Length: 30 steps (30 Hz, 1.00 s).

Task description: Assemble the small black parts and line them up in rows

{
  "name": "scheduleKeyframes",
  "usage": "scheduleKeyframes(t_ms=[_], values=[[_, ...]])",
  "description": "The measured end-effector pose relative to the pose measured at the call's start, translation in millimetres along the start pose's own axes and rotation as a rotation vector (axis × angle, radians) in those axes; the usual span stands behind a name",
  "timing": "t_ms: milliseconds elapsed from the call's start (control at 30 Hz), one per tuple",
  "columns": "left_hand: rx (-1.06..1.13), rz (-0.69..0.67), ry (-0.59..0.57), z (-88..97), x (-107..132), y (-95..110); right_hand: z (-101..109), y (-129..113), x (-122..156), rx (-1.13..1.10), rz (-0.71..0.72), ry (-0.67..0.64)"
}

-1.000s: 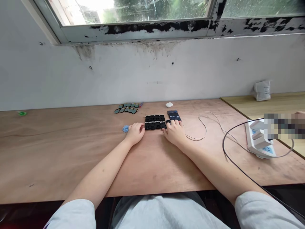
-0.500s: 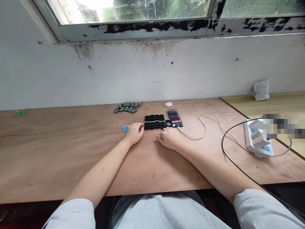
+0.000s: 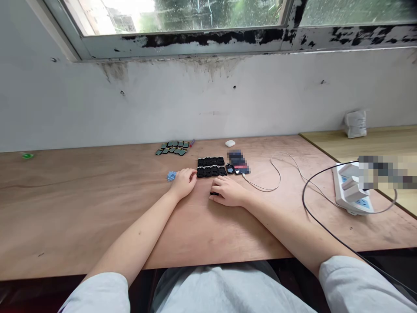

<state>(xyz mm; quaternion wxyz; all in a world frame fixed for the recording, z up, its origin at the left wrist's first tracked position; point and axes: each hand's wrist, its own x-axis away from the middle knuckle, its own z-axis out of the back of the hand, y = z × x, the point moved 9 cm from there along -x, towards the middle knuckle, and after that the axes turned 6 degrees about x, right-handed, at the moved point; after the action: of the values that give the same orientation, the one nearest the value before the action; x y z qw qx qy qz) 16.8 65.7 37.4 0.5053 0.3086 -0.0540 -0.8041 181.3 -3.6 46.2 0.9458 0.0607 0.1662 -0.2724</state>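
Observation:
My right hand (image 3: 228,191) is low over the table with its fingers closed on a small black plastic part (image 3: 214,193), mostly hidden by the fingers. My left hand (image 3: 184,182) rests with bent fingers at the left end of a front row of black plastic parts (image 3: 211,171); whether anything is between those fingers is hidden. A second row of similar black parts (image 3: 211,161) lies just behind. At the right end of the front row lies a black part with a greyish panel (image 3: 230,169). A blue bumpy bundle (image 3: 171,176) sits beside my left hand.
Small green panels (image 3: 172,150) lie at the back, near a thin purple-red object (image 3: 192,142). A partly blurred phone (image 3: 241,168) has a white cable (image 3: 260,188) leading to a power strip (image 3: 353,193). A white case (image 3: 230,143) stands near the wall.
My right hand has drawn slightly towards me and left, and a black part now shows between its fingers. My left hand has stayed in place.

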Motion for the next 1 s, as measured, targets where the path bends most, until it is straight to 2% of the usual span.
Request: scheduleKeyframes(t_ms=[633, 700, 867, 1000], values=[[0.004, -0.124, -0.064, 3.4, 6.9, 24.6, -1.7, -2.9, 3.2, -0.090, 0.049, -0.017], [0.029, -0.169, -0.111, 3.2, 11.6, 33.7, -3.8, -2.1, 3.7, -0.093, 0.051, -0.020], [0.114, -0.266, -0.316, -9.1, 24.9, 61.4, -9.8, 3.0, 3.3, -0.080, 0.022, -0.006], [0.078, -0.255, -0.348, -20.1, 26.4, 68.5, -10.8, 7.8, 2.0, -0.135, 0.020, 0.053]])
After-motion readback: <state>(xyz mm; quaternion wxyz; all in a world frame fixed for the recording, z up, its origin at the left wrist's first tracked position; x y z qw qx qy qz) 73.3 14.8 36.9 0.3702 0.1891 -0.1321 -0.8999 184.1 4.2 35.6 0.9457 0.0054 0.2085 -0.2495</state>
